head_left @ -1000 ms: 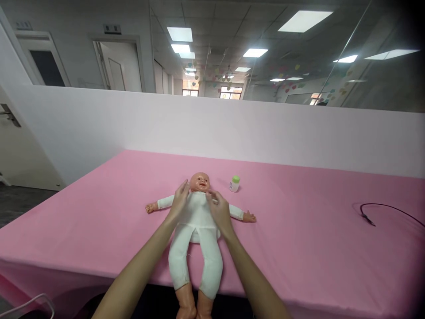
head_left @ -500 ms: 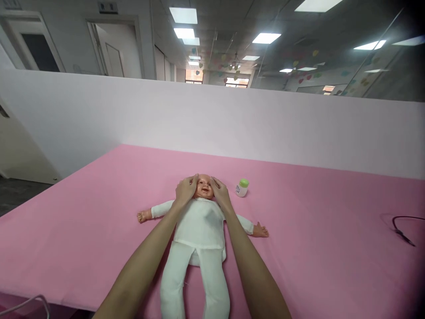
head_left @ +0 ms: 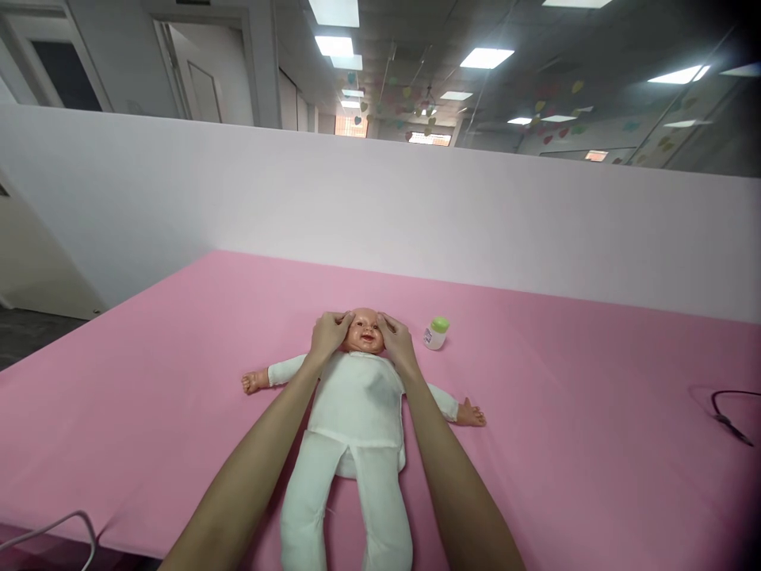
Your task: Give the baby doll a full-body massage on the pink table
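A baby doll [head_left: 357, 396] in a white suit lies on its back on the pink table [head_left: 564, 444], arms spread, head pointing away from me. My left hand [head_left: 329, 336] cups the left side of the doll's head, fingers curled against it. My right hand [head_left: 397, 342] presses the other side of the head, its thumb by the doll's cheek. A small white bottle with a green cap [head_left: 436, 333] stands just right of the head, a short way from my right hand.
A white partition wall [head_left: 380, 206] runs along the far edge of the table. A black cable [head_left: 728, 412] lies at the right edge. A thin white cord [head_left: 53, 531] loops at the near left corner. Doors show behind the wall at the left.
Both hands have moved up from the doll's chest and shoulders to the sides of its head. The camera has come closer and tilted down.
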Tool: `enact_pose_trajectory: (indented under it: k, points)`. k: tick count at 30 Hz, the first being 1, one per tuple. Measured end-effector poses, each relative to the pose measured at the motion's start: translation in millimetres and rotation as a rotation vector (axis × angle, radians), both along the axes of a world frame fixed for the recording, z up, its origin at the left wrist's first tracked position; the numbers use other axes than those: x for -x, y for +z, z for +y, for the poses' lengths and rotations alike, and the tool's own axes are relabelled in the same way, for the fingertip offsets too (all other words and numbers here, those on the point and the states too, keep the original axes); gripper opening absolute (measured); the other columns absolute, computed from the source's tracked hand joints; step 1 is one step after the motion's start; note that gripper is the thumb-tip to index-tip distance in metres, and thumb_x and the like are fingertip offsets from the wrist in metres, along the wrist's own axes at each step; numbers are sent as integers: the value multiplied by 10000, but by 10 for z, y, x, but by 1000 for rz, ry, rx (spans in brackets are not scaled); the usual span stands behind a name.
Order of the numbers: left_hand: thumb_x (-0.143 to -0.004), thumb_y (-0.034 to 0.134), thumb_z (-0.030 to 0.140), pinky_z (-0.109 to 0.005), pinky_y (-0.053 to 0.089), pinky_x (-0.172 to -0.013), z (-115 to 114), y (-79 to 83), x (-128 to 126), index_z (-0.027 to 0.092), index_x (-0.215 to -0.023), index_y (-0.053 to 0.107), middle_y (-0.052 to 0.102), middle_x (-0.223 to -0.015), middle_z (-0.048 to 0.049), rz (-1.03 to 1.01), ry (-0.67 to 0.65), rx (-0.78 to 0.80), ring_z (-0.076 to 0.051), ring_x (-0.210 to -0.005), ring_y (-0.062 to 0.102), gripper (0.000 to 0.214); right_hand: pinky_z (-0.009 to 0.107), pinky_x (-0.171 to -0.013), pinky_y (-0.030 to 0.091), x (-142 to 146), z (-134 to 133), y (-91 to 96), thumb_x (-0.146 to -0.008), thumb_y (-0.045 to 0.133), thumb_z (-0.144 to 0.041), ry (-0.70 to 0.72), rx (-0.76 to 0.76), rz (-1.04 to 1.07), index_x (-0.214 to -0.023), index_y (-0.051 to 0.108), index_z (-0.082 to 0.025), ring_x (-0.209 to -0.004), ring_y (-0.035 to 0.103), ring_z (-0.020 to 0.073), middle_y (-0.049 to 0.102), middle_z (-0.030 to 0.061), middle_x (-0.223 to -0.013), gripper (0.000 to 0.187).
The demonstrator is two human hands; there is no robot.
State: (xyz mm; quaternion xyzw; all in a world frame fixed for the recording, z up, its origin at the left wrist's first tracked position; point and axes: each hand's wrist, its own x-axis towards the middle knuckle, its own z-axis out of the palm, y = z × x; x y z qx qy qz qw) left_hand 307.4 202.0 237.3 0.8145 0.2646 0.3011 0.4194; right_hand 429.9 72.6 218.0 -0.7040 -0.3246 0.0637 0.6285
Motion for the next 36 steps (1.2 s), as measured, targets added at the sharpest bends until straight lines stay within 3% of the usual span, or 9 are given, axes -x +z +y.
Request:
enact_pose_trajectory:
  k: [7, 10, 15, 21, 26, 28, 31, 33, 36]
  points:
    - [-833, 676, 605, -273, 442, -694, -18, -17, -4, 203, -933, 825, 792, -881, -88, -80, -32, 100, -252, -853, 685, 441, 408, -1003, 545, 47, -7, 45, -840, 694, -554, 48, -5, 17, -1127, 747, -174, -1154, 675, 278, 759, 83, -1194, 479]
    - [-888, 613, 567, -257, 386, -640, 5, -41, -26, 188, -824, 806, 721, -719, -42, -49, -3, 46, -202, -722, 621, 431, 413, -1051, 514, 23, 1, 15, -886, 641, -555, 33, -20, 25, -1126, 753, -178, -1177, 675, 276, 748, 95, -1230, 461]
    - [-975, 444, 569, -269, 238, -557, 30, -43, -30, 154, -596, 693, 447, -513, 23, -10, 15, -24, -125, -540, 415, 614, 431, -1107, 469, 7, -11, -1, -908, 609, -580, 4, -26, 28, -1119, 761, -180, -1235, 651, 287, 728, 102, -1279, 478]
    - [-865, 585, 642, -265, 362, -636, -3, -39, -27, 178, -770, 784, 657, -621, -32, -64, -21, 36, -193, -676, 574, 514, 406, -1051, 513, 25, 3, 1, -833, 719, -582, 26, -15, 63, -1175, 742, -178, -1199, 666, 289, 728, 99, -1276, 530]
    - [-976, 427, 568, -260, 292, -566, 65, -40, -3, 164, -596, 665, 483, -524, 17, -3, -31, -10, -126, -543, 422, 604, 447, -1154, 418, -22, -47, 15, -929, 547, -658, 61, 10, 20, -1187, 740, -184, -1317, 590, 299, 680, 95, -1367, 573]
    - [-974, 423, 603, -264, 326, -565, 116, -14, 57, 153, -685, 694, 539, -582, 6, -2, -146, 3, -136, -569, 458, 600, 461, -1186, 380, -47, -131, 68, -926, 559, -672, 147, 83, 24, -1290, 696, -189, -1385, 528, 308, 605, 99, -1464, 620]
    - [-838, 671, 598, -276, 452, -678, 186, 28, 167, 150, -1041, 742, 718, -893, -55, 19, -366, -18, -203, -785, 616, 497, 466, -1196, 381, -73, -279, 158, -810, 767, -612, 313, 216, 38, -1535, 473, -209, -1458, 440, 326, 416, 114, -1617, 879]
    - [-701, 829, 519, -302, 503, -770, 217, 37, 215, 163, -1250, 683, 735, -1084, -93, 49, -468, -27, -258, -937, 658, 670, 465, -1194, 395, -78, -349, 195, -705, 888, -531, 402, 254, 19, -1613, 322, -221, -1479, 406, 342, 331, 121, -1660, 1114]
    - [-631, 890, 447, -349, 536, -844, 245, 21, 236, 168, -1363, 620, 728, -1168, -119, 51, -520, -28, -300, -1019, 674, 829, 492, -1220, 361, -79, -386, 205, -637, 942, -459, 448, 251, -15, -1628, 281, -248, -1502, 360, 365, 327, 118, -1662, 1210]
